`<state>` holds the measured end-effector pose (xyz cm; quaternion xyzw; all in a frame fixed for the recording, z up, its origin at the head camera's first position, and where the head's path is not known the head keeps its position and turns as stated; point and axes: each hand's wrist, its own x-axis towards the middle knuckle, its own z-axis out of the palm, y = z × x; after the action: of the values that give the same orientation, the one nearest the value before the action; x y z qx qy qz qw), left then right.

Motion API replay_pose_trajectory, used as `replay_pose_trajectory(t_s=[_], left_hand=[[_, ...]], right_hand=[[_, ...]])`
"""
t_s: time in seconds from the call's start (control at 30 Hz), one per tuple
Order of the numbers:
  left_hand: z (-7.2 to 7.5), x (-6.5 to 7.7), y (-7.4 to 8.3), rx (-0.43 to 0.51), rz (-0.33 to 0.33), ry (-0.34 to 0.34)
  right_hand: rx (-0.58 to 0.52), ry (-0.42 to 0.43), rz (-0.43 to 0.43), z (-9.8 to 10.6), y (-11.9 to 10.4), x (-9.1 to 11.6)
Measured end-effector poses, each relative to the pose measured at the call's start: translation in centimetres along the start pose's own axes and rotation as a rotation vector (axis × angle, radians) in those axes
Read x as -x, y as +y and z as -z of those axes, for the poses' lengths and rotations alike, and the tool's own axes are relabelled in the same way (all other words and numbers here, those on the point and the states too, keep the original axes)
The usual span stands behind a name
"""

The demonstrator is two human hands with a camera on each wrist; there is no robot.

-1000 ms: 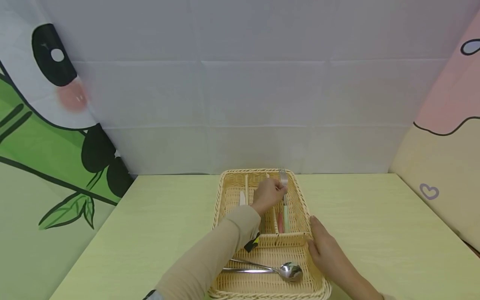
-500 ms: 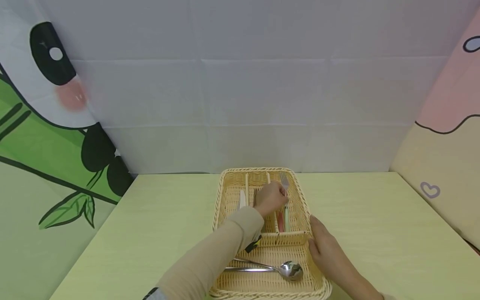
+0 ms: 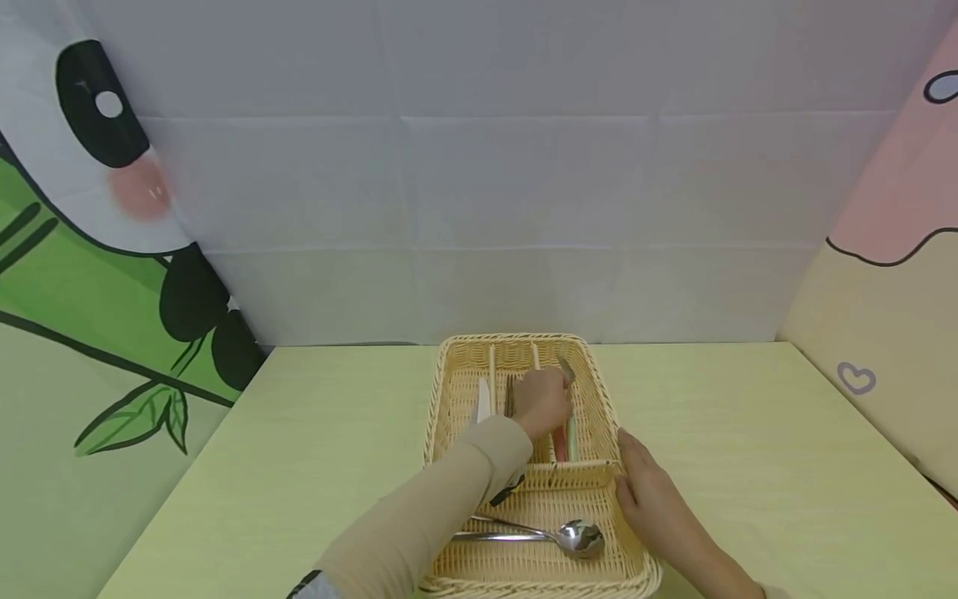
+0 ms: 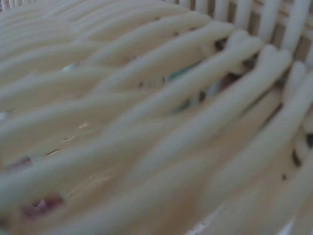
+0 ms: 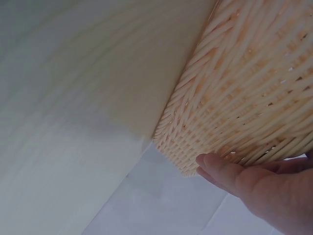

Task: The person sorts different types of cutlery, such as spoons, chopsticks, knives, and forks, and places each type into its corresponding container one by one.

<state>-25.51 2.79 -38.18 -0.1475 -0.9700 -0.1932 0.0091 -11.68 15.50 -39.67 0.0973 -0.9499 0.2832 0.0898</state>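
My left hand (image 3: 542, 401) reaches into the basket's far right compartment, pinching a metal fork (image 3: 567, 368) whose tined end shows beyond the fingers. Beneath that hand lie a pale green handle (image 3: 572, 441) and a red handle (image 3: 560, 444). My right hand (image 3: 659, 499) rests along the outer right side of the wicker basket (image 3: 595, 578). In the right wrist view, its fingers (image 5: 222, 169) lie nearly straight against the woven wall (image 5: 234, 107). The left wrist view holds only close, blurred wicker (image 4: 146, 112), with the hand out of sight.
A silver spoon (image 3: 580, 539) and another metal handle lie in the basket's near compartment. A knife (image 3: 483, 398) stands out in the left compartment. Dark tines (image 3: 510, 395) show in the middle one. The pale table (image 3: 314, 449) meets a wall sheet (image 3: 524, 208) behind the basket.
My left hand has lowered a little toward me with the fork, and the fork's tined end has tipped and sunk deeper into the right compartment. My right hand stays against the basket.
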Motion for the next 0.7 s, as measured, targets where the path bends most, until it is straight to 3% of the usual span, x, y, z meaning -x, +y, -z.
replay_pose_trajectory(t_s=[0.23,0.37,0.53,0.7], left_hand=[[0.6,0.3,0.1,0.044,0.003,-0.04],[1.3,0.5,0.0,0.107,-0.04,-0.074],[2.7,0.8,-0.6,0.235,-0.123,-0.157],[4.8,1.6,-1.4,0.294,-0.145,-0.197]], right_hand=[[0.014,0.009,0.005,0.0,-0.1,-0.1],[0.026,0.023,0.014,-0.1,-0.1,-0.1],[0.025,0.026,0.013,-0.2,0.0,-0.1],[0.021,0.018,0.01,-0.2,0.0,0.0]])
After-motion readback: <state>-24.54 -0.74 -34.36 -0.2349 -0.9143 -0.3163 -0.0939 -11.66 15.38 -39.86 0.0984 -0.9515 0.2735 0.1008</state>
